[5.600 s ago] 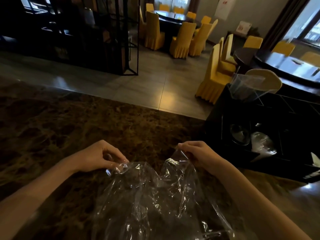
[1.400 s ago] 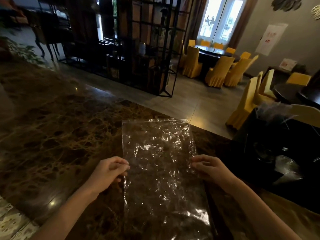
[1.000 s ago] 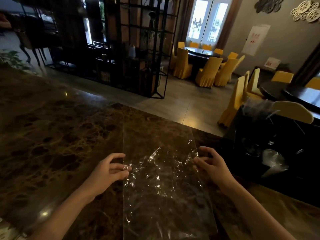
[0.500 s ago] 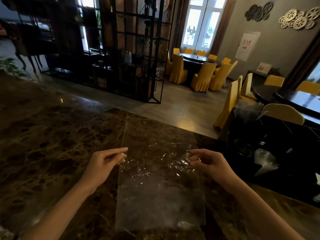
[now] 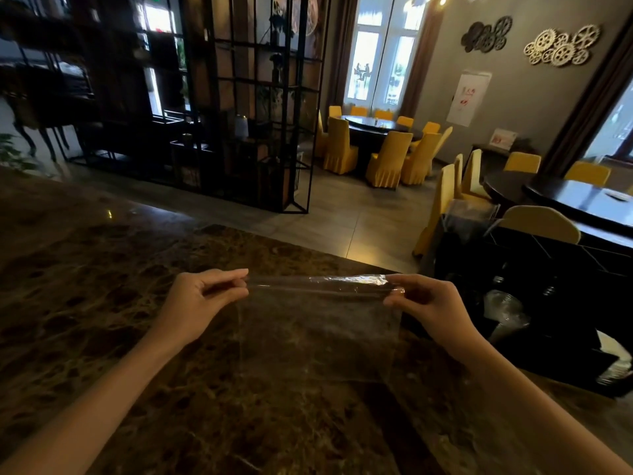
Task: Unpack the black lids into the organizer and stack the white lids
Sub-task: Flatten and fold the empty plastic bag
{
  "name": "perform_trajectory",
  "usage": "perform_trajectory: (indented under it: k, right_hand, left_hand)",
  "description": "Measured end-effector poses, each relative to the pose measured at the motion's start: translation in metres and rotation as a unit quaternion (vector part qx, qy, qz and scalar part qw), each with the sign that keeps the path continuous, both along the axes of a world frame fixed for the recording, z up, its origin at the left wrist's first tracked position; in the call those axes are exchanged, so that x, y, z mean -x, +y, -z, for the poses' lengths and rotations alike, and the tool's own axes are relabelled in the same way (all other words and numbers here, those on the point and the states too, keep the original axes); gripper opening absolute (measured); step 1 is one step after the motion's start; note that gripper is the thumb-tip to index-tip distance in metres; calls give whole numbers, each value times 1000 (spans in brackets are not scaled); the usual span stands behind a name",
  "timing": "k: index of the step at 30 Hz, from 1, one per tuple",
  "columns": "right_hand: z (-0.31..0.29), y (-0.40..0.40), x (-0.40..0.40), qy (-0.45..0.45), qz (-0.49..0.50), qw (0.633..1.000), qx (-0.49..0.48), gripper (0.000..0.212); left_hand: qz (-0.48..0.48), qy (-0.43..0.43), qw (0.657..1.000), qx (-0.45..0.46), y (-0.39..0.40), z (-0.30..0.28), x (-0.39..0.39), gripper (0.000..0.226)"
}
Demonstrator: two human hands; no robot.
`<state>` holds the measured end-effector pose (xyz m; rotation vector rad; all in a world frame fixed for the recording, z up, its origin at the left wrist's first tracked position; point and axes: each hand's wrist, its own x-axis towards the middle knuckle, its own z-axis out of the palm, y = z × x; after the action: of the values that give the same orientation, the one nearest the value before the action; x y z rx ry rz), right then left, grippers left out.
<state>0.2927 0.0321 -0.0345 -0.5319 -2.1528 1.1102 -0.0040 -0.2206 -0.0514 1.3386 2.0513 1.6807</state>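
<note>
A clear, empty plastic bag (image 5: 318,327) hangs flat in front of me above the brown marble counter (image 5: 85,303). My left hand (image 5: 202,299) pinches its top left corner and my right hand (image 5: 428,303) pinches its top right corner, so the top edge is pulled straight between them. The black organizer (image 5: 561,289) stands on the counter at the right; a crumpled clear bag (image 5: 503,310) lies in one of its compartments. A stack of white lids (image 5: 616,365) shows at the right edge. No black lids can be made out in the dark organizer.
The counter's far edge runs just beyond my hands, with tiled floor past it. A black metal shelf frame (image 5: 239,108) stands beyond the counter. Round dark tables with yellow-covered chairs (image 5: 387,159) fill the room at the back and right.
The bag lay flat on the counter a second ago. Both hands have since taken its far edge and lifted it, so it now hangs taut between my fingers. My view has tilted upward.
</note>
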Motion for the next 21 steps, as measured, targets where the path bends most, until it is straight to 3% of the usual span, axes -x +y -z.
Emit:
perform_trajectory:
  k: [4,9,15,21]
  right_hand:
    - [-6,0,-3,-5,10,999,-47,36]
    - [-11,6,-2,0,51,991,-121,23]
    - [-17,19,7,-8,73,981,-181,12]
    - [4,10,-7,-18,63,966,-251,20]
  left_hand:
    - [-2,48,999,-7,3,-11,2,36]
    - [-28,130,991,-3,8,-24,8,18]
    - [-63,213,975,-17,22,-37,9,24]
    - [-32,266,961,-65,5,-10,1,24]
